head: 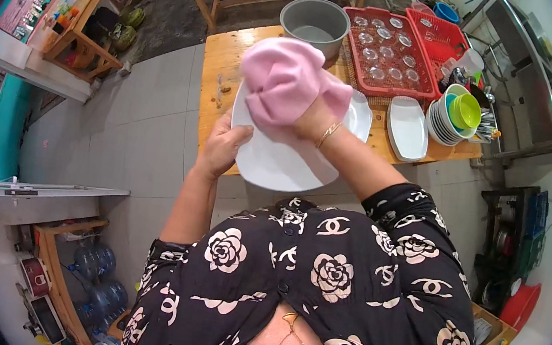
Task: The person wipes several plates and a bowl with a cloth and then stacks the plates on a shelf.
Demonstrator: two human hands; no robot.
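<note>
A large white plate (287,166) is held tilted in front of my body, above the near side of a wooden table. My left hand (223,142) grips its left rim, thumb on the upper face. Bunched over the plate's far part is a pink cloth (287,78), pressed there by my right hand (311,120); the cloth hides most of its fingers. Just behind the held plate, another white plate (360,115) shows partly on the table. To the right lies a white rectangular dish (408,129).
On the wooden table (227,42) stand a grey pot (315,19), a red basket (387,90) of upside-down glasses and a stack of bowls (439,123) topped with green ones (467,110). Behind them sits a second red basket (448,36). A metal sink unit (531,74) is at right.
</note>
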